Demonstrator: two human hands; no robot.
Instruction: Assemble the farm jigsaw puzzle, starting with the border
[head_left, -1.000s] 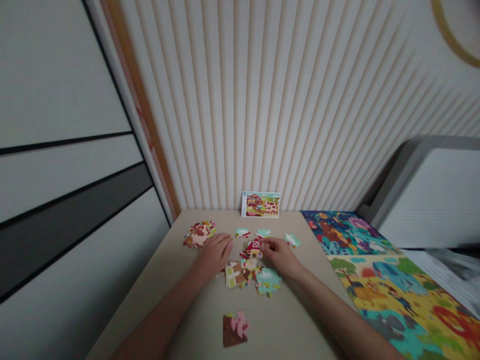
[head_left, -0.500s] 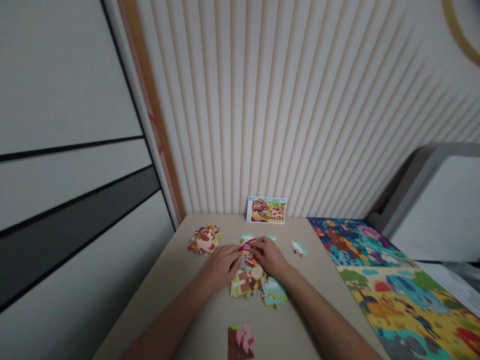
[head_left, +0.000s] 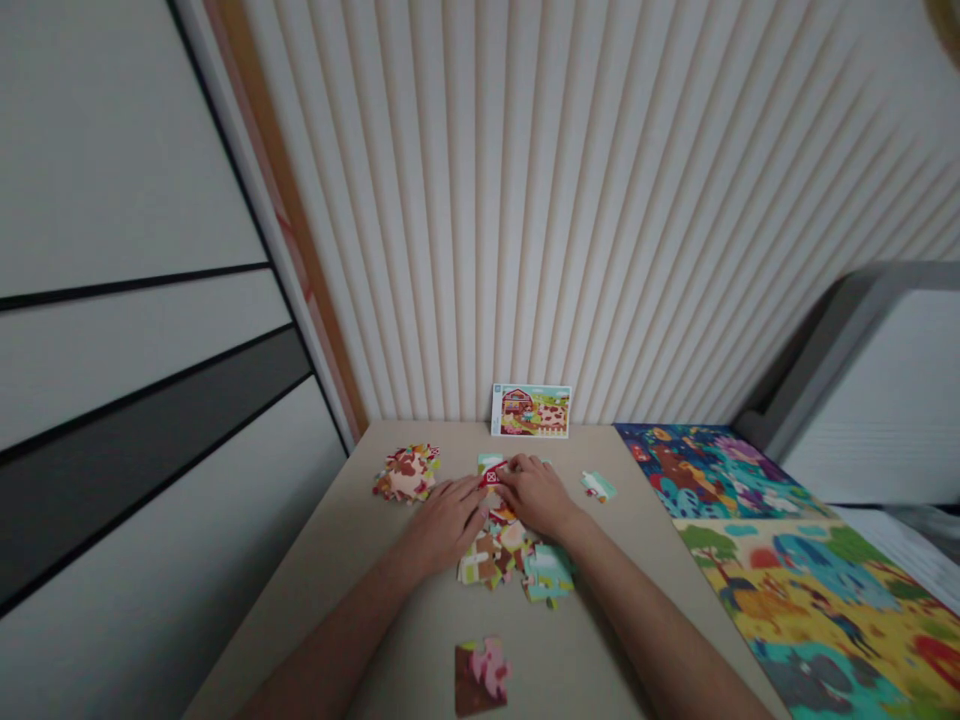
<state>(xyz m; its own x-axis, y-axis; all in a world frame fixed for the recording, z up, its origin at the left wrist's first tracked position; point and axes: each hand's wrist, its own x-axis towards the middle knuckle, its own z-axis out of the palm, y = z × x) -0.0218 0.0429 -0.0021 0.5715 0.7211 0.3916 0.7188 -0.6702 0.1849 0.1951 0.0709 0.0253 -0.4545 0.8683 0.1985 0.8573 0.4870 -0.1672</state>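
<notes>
A red puzzle piece with a white-framed barn window (head_left: 492, 477) lies between my two hands, against a pale blue-green piece (head_left: 489, 460) at its upper edge. My left hand (head_left: 448, 522) holds its left side, fingers closed together and thumb toward me. From the right, my right hand (head_left: 537, 494) curls over the same piece with its fingertips on it. Both palms hide parts of the pieces below. Nearer me is a heap of loose puzzle pieces (head_left: 487, 558), with light blue-green pieces (head_left: 547, 572) at its right.
The picture card (head_left: 531, 411) of a farm leans on the ribbed wall. Another pile of pieces (head_left: 407, 473) sits left, a blue-green piece (head_left: 599, 486) right, and a pink pig piece (head_left: 481, 677) near me. Two finished puzzles, dark (head_left: 720, 470) and yellow (head_left: 825, 610), lie along the right.
The camera view has shifted slightly. My right fingers have drawn in and lowered over the red barn piece; my left hand stays at its left side.
</notes>
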